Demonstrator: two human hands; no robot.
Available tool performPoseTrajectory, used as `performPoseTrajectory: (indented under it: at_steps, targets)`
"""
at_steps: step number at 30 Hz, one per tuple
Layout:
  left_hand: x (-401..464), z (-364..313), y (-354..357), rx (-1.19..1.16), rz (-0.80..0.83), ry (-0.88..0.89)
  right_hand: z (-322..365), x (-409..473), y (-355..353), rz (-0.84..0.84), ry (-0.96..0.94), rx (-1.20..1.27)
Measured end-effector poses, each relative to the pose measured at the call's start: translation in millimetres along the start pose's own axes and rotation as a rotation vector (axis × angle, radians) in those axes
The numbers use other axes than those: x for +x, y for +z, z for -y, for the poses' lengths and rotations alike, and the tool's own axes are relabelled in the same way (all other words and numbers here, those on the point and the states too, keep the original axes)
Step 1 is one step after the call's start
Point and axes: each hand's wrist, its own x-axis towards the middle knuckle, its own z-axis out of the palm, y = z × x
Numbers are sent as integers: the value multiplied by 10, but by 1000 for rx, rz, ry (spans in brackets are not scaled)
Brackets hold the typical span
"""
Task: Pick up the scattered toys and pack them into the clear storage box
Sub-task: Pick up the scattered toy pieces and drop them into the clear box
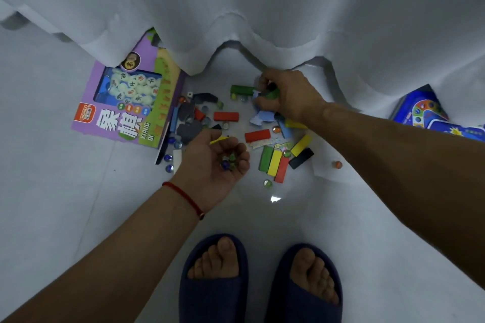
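Toys lie scattered on the pale floor: red blocks (226, 116), a row of green, yellow and red blocks (273, 163), a black block (301, 158), glass marbles (267, 183) and grey foam pieces (188, 128). My left hand (215, 165) is palm up, cupping several marbles (228, 161) in curled fingers. My right hand (284, 96) reaches to the far side of the pile and grips a green block (272, 93) together with a light blue piece (263, 115). Another green block (242, 89) lies just left of it. The clear storage box is out of view.
A purple chess-game box (123, 113) lies at the left of the pile. A blue game box (430, 113) sits at the right, partly under the hanging white cloth (262, 21). An orange marble (337, 164) lies apart. My feet in dark slippers (214, 283) stand near.
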Motion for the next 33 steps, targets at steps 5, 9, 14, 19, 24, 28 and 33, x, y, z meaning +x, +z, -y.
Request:
performPoseTrajectory:
  at_steps: [5, 9, 14, 19, 24, 28, 33]
  targets:
    - [-246, 89, 209, 0, 35, -9, 133, -242, -510, -102, 209, 102]
    - [-696, 231, 547, 145, 114, -6, 403, -895, -1217, -236, 339, 313]
    - [-1630, 470, 1358, 568, 366, -58, 825, -2406, -2054, -483, 663, 748]
    - [-2602, 1084, 2226, 1163, 626, -110, 1173, -4299, -2528, -595, 889, 1106]
    - [-3476, 2216, 2540, 1645, 805, -216, 1302, -6040, -2513, -742, 1139, 933]
    - [-3879, 3034, 2461, 1897, 880, -314, 1313, -6880, -2116, -835, 1421, 796]
    - [-3816, 3034, 2390, 1993, 855, -155, 1340, -6990, -1811, -885, 1512, 846]
